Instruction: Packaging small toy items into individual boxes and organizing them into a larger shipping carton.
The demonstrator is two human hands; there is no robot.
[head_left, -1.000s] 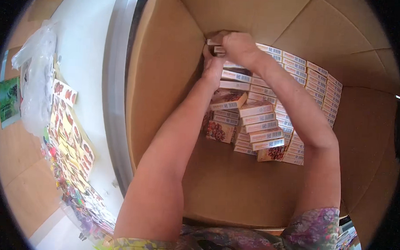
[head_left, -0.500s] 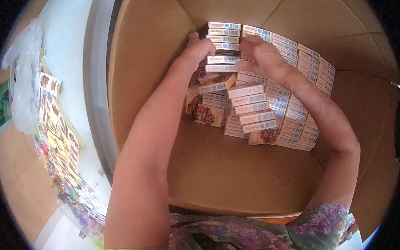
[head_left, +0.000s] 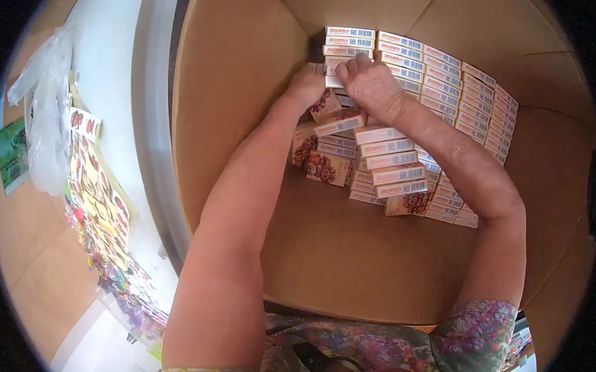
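Evidently, your left hand [head_left: 307, 86] and right hand [head_left: 371, 88] are clamped on opposite ends of slim white boxes [head_left: 332, 81], level, near the brown carton's [head_left: 367, 274] far left corner; stacked boxes [head_left: 349, 41] beyond show orange print and barcodes.

left hand [head_left: 309, 85] and right hand [head_left: 369, 89] both gripping some little boxes [head_left: 332, 81], down in a big brown carton [head_left: 367, 267] beside pretty neat stacks [head_left: 400, 50].
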